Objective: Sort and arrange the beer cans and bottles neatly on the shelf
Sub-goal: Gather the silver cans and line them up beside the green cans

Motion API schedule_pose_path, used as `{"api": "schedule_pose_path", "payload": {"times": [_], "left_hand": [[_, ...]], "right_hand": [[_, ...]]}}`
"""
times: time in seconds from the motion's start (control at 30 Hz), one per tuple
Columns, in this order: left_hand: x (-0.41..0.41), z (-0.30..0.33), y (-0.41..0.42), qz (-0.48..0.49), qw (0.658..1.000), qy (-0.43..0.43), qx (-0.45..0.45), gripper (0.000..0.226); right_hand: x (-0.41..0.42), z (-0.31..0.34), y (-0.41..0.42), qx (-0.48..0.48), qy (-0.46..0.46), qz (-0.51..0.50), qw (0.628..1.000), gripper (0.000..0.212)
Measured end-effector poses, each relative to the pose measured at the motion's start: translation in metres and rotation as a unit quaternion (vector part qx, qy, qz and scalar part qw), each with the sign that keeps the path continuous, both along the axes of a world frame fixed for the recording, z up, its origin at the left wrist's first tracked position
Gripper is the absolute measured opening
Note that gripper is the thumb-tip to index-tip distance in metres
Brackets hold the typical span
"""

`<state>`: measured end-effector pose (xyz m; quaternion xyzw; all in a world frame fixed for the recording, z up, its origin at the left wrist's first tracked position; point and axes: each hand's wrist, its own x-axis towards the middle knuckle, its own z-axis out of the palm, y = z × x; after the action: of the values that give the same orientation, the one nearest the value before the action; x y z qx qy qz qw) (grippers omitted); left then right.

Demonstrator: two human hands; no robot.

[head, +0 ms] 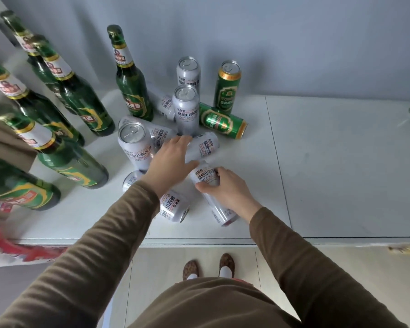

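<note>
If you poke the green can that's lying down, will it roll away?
Probably. The lying green can rests on its round side on the smooth white shelf, so a sideways nudge would likely roll it. Its shiny metal may feel slippery. The standing green can close behind might stop it.

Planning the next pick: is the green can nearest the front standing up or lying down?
Lying down. The green can rests on its side on the shelf, its gold end pointing right, in front of the upright green can.
</note>
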<state>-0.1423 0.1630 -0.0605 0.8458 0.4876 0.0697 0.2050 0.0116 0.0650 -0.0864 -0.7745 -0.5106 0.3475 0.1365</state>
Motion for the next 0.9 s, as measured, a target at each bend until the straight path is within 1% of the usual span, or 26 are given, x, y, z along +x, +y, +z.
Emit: {"api": "schedule_pose_path", "payload": {"times": [0.2, 0.33, 0.43, 0.57, 0.63, 0.7, 0.8, 0.9], "left_hand": [[0.023, -0.013, 0.013, 0.012, 0.995, 0.098, 0.022, 0.067], [0.034, -0.018, 0.013, 0.026, 0.988, 0.14, 0.065, 0.064], [0.042, -0.021, 0.013, 0.027, 0.982, 0.16, 0.095, 0.067], [0.047, -0.024, 0.017, 0.026, 0.98, 0.17, 0.098, 0.064], [0.047, -0.025, 0.019, 0.023, 0.982, 0.165, 0.093, 0.06], [0.048, -0.025, 0.017, 0.02, 0.986, 0.141, 0.09, 0.059], [0.054, -0.021, 0.01, 0.023, 0.992, 0.085, 0.092, 0.061], [0.062, -0.016, 0.008, 0.026, 0.997, 0.017, 0.072, 0.066]], "right_hand": [[0.032, 0.002, -0.014, 0.008, 0.002, -0.064, 0.998, 0.052], [0.051, 0.005, -0.021, 0.016, 0.029, -0.11, 0.993, 0.051], [0.06, 0.006, -0.024, 0.031, 0.036, -0.137, 0.989, 0.051], [0.068, 0.008, -0.024, 0.047, 0.05, -0.166, 0.984, 0.052], [0.071, 0.01, -0.023, 0.056, 0.053, -0.175, 0.982, 0.05], [0.074, 0.012, -0.022, 0.064, 0.062, -0.181, 0.979, 0.049], [0.079, 0.015, -0.022, 0.078, 0.069, -0.189, 0.976, 0.051], [0.085, 0.021, -0.022, 0.103, 0.069, -0.206, 0.971, 0.049]]}}
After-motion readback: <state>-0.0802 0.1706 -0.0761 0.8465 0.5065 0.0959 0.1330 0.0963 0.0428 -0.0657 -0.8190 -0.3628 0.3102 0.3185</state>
